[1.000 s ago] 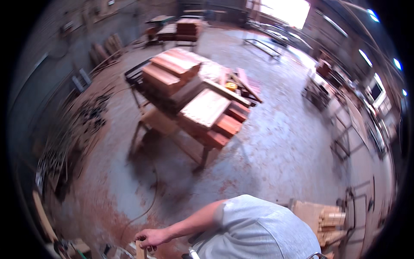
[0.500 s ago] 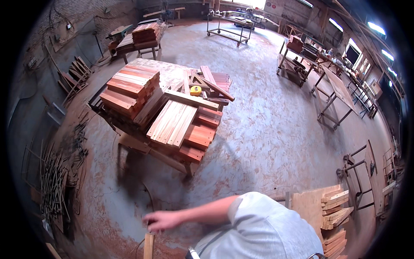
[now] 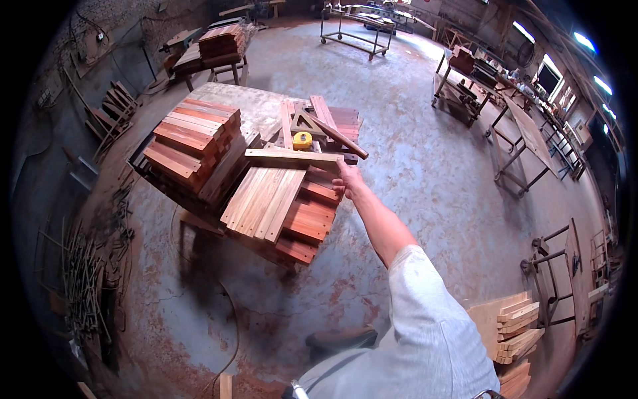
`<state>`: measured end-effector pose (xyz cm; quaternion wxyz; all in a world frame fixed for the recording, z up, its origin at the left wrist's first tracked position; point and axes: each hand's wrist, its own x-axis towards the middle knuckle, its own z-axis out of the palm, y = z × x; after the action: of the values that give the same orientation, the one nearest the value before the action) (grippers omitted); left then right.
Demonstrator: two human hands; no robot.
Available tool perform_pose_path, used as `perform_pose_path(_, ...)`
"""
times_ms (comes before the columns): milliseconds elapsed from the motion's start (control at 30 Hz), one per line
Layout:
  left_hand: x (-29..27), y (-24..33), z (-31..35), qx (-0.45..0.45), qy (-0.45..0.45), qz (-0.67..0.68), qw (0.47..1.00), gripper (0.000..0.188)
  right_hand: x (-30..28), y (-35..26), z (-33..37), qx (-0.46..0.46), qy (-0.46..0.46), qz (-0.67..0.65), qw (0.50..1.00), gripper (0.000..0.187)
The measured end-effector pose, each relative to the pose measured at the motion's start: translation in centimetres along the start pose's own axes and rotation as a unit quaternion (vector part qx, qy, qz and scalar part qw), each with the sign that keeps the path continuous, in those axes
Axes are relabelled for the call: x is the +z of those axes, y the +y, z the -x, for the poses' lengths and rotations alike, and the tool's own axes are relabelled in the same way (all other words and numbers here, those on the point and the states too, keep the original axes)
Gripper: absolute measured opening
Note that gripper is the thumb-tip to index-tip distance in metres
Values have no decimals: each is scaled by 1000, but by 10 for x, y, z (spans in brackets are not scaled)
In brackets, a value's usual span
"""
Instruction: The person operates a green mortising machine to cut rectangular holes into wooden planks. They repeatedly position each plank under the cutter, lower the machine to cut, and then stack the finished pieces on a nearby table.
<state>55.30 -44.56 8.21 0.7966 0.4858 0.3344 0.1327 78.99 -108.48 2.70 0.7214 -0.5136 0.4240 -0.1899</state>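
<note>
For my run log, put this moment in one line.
Right hand: gripping end of wooden plank; left hand: out of view; yellow tape measure: beyond plank

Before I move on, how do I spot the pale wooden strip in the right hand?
Find the central pale table stacked with wood. Beyond its flat layer of pale wooden boards, just in front of the rounded yellow tape measure, is the pale wooden strip. Unlike those boards, it runs crosswise, the bare right hand gripping its right end.

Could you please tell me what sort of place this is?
Most likely a woodworking shop: cut wooden boards lie neatly stacked, with what looks like a yellow tape measure nearby, and a metal-framed work table stands at the right.
</note>
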Motion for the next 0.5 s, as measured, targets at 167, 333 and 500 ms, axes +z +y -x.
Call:
perform_pose_path(167, 4, -1, 3, 7, 15, -6, 1000, 38, 4, -5, -20, 23, -41, -41, 998, 55)
perform_pose_path(333, 5, -2, 5, 15, 29, -9, 999, 38, -5, 3, -52, 3, -82, -94, 992, 36)
perform_pose_path(500, 4, -1, 11, 21, 38, -12, 999, 39, -20, -2, -6, -161, -120, 99, 975, 45)
